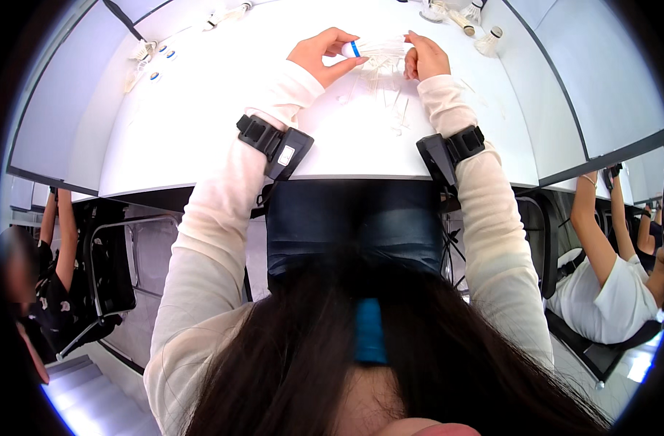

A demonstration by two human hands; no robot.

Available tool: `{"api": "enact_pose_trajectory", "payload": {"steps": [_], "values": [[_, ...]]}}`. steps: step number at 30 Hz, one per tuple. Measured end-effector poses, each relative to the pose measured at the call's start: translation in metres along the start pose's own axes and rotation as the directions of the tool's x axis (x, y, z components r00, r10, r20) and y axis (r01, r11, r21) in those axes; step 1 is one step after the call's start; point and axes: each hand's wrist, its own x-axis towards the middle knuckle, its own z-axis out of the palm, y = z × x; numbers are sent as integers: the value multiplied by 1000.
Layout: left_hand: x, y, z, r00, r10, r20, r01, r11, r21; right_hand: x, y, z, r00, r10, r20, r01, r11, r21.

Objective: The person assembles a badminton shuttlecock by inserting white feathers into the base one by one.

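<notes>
My left hand [325,57] grips a shuttlecock [381,47] by its white rounded base, thumb and fingers on either side of the blue band. The shuttlecock lies on its side above the white table, its feathers pointing right. At the feather end, my right hand [426,58] has its fingers curled against the tips; the exact pinch is too small to make out. Loose white feather shafts [379,76] lie scattered on the table beneath and between both hands. Each of my wrists carries a strapped black device.
Several shuttlecocks [487,41] rest at the back right of the white table [223,94]. More feathered pieces [142,51] and small blue-banded bases [155,76] sit at the left. Grey-framed panels [586,65] wall both sides. People sit at left and right, beyond the panels.
</notes>
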Motion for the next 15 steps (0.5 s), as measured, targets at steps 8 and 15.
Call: {"api": "enact_pose_trajectory", "payload": {"steps": [8, 15], "values": [[-16, -12, -64, 981, -108, -162, 114, 993, 25, -12, -4, 5, 982, -136, 134, 134, 991, 22], [-97, -89, -172, 899, -230, -372, 362, 869, 338, -32, -16, 4, 958, -118, 261, 125, 992, -9]]}}
